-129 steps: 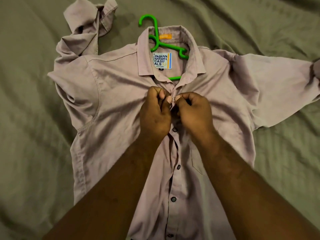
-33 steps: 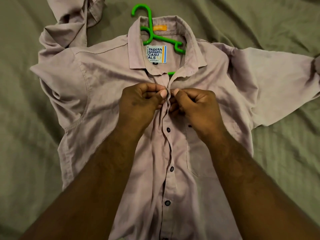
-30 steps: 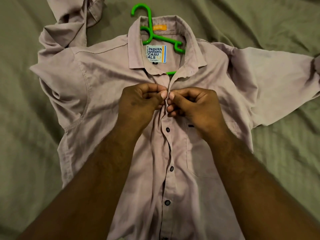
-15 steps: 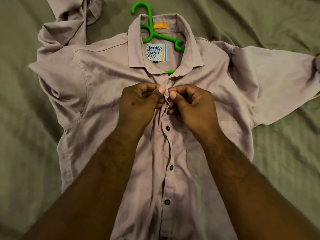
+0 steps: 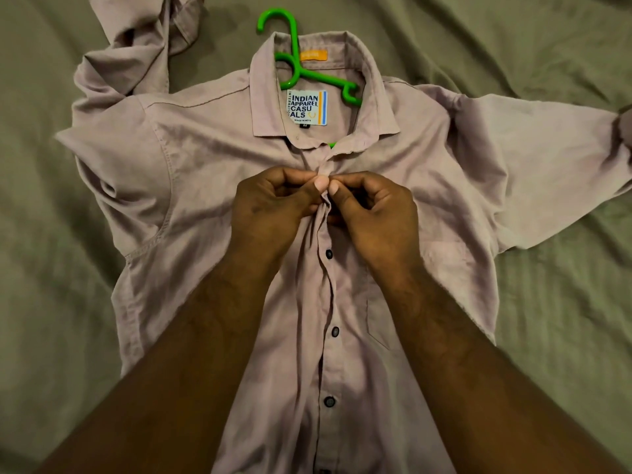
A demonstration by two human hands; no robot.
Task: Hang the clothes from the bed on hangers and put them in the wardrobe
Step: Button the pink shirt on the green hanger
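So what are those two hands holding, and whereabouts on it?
The left hand and right hand both pinch the shirt at its front button edge, just below the collar. The green hanger is not held.

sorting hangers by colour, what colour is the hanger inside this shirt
Bright green hanger, clearest in the head view.

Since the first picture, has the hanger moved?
No. The hanger still pokes out past the collar, above-left of the label, as before.

The shirt [image 5: 212,186] is matt woven cloth, soft and creased, with dark glossy buttons [image 5: 329,254]. The green hanger [image 5: 294,46] is smooth shiny plastic. The bed [image 5: 513,46] sheet is rumpled matt cloth.
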